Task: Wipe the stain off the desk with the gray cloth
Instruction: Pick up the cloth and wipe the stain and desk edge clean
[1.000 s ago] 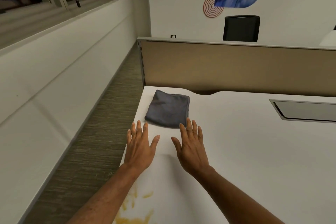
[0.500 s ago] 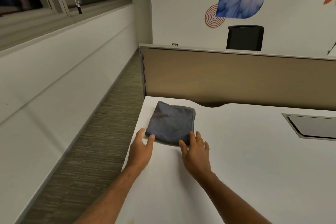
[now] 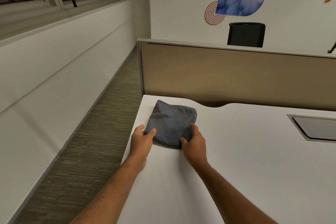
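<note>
Both hands are on the folded gray cloth [image 3: 171, 125], which lies near the far left corner of the white worktop [image 3: 245, 160]. The left hand [image 3: 142, 141] pinches its near left corner, and the right hand [image 3: 195, 143] grips its near right edge, thumb on top. A tan partition [image 3: 236, 76] stands just behind.

One gray cloth [image 3: 171, 125], one desk [image 3: 254, 160], two hands: left hand [image 3: 142, 141], right hand [image 3: 194, 144].

— What blocks passage around the gray cloth [image 3: 171, 123]?
— Behind it, the tan partition [image 3: 236, 76] walls off the worktop [image 3: 245, 160]. Left of it the worktop ends (floor below).
— And right of it?
— Bare worktop, up to the recessed hatch [image 3: 316, 128].
</note>
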### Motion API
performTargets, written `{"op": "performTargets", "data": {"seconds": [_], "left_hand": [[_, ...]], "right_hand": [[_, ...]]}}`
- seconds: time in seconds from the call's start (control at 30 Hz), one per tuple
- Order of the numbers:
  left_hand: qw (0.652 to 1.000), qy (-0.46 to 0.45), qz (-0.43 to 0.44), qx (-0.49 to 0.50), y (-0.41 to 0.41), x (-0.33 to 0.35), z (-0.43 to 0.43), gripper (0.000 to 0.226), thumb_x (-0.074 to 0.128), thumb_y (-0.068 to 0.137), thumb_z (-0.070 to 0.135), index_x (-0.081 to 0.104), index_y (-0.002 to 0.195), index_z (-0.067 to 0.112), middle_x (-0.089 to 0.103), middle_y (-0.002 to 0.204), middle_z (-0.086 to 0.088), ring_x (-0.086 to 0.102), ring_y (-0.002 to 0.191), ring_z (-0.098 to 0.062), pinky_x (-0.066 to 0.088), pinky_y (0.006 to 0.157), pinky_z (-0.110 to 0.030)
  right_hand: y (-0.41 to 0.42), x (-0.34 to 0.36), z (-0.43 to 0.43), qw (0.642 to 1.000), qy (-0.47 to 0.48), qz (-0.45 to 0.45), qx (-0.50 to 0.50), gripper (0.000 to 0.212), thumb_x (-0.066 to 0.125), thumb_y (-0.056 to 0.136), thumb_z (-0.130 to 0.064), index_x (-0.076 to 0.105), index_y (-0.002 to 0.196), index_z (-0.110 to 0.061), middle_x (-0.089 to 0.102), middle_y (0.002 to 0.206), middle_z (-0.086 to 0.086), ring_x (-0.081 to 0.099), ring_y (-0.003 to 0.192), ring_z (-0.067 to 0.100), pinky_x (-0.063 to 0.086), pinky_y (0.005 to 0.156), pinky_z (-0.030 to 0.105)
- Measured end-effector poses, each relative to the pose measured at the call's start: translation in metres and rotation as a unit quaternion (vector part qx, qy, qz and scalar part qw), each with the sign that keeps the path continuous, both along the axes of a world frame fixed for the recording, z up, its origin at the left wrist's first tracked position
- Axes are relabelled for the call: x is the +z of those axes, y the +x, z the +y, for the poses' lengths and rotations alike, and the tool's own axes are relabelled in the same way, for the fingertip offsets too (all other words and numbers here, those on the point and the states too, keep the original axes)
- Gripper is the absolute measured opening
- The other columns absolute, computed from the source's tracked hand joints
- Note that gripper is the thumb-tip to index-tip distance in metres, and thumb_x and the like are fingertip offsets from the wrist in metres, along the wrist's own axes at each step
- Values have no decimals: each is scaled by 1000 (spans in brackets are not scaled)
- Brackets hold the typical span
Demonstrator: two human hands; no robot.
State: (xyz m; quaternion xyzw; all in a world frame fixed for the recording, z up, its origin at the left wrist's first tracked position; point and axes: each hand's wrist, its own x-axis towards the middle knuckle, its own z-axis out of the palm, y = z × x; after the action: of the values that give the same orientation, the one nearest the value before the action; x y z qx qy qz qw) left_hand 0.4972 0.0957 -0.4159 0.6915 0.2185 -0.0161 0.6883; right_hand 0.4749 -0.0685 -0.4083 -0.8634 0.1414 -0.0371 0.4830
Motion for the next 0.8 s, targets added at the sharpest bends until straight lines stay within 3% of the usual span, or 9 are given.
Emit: {"op": "performTargets", "data": {"seconds": [0.07,0.13,0.17,0.23,0.27,0.33,0.4,0.57,0.8], "left_hand": [[1000,-12,15,12,3,-3,-2,45,68,98,15,55,141,8,69,111,4,64,102,-17,51,86,-28],[999,-26,22,30,5,-2,-2,13,70,97,13,67,109,17,67,95,9,65,99,-21,53,77,-26],[999,-27,15,31,3,1,-4,15,71,96,15,67,111,17,69,103,5,65,106,-25,55,83,-29],[999,-42,22,15,2,6,-4,48,76,93,20,59,137,9,68,122,-6,65,116,-28,56,96,-36],[999,-43,27,12,2,7,-3,49,79,91,22,60,134,10,70,116,-6,67,106,-25,59,89,-33],[998,-47,36,-1,-1,9,-3,25,83,86,23,67,100,10,70,82,1,62,72,-14,54,56,-21],[998,-38,55,-10,-6,9,-2,16,83,85,21,71,83,11,68,69,4,58,62,-11,48,47,-20],[993,-108,44,14,-29,11,0,6,75,85,8,74,91,10,79,87,-7,70,80,-21,55,67,-28],[957,-291,8,-3,-86,32,1,20,79,77,3,80,95,12,81,100,-9,75,95,-23,59,87,-34]], "right_hand": [[0,1,1,999,38,1,-19,62,61,93,1,39,150,-13,51,149,10,53,133,31,47,110,47],[-1,4,1,996,82,9,-36,65,60,90,3,39,149,-16,53,145,10,58,124,30,54,102,47],[-2,5,1,993,108,16,-41,66,60,90,2,39,148,-18,54,142,9,61,119,29,57,98,45],[-5,8,1,985,160,30,-48,67,63,87,1,40,147,-20,56,137,10,64,107,25,62,83,34],[-6,9,0,981,184,39,-49,69,65,85,1,40,146,-20,56,135,10,64,104,23,61,75,28],[-11,11,-2,972,223,54,-49,72,67,83,2,40,146,-20,55,133,10,63,100,22,57,68,23],[-17,12,-6,965,250,61,-49,71,68,82,3,41,144,-20,55,129,9,62,97,20,54,64,21],[-36,17,-17,953,293,68,-20,64,68,83,2,47,136,-27,57,112,0,62,94,19,52,61,20],[-80,38,-28,937,343,55,34,61,66,81,2,58,132,-29,69,119,6,69,99,28,58,67,27]]}}
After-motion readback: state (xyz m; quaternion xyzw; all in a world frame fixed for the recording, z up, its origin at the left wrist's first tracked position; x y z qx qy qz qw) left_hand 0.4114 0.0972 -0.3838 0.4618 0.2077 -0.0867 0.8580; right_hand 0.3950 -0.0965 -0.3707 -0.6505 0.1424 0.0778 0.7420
